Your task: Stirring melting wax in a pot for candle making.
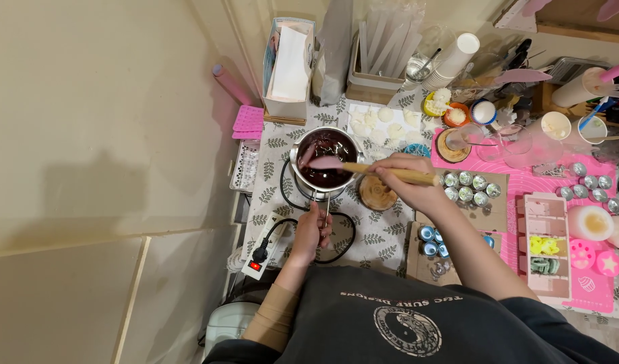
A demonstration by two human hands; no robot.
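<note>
Person, head view: dark grey T-shirt with 1 round pale printed emblem on the chest under an arc of pale lettering. Left forearm in a tan, close-fitting ribbed sleeve down to the wrist. Right forearm bare below the shirt's short dark sleeve. 2 hands ungloved.

Clutter around a leaf-print tablecloth [390,236]

A white power strip [262,253] with a lit red switch lies at the cloth's left edge. White wax shapes [383,128] sit on a sheet toward the far edge, a cardboard box [288,67] at the far left corner. Small metal tins [468,187] rest on cardboard right of centre; a pink mat [559,185] carries a pink compartment mould [545,246] at the right edge.
</note>
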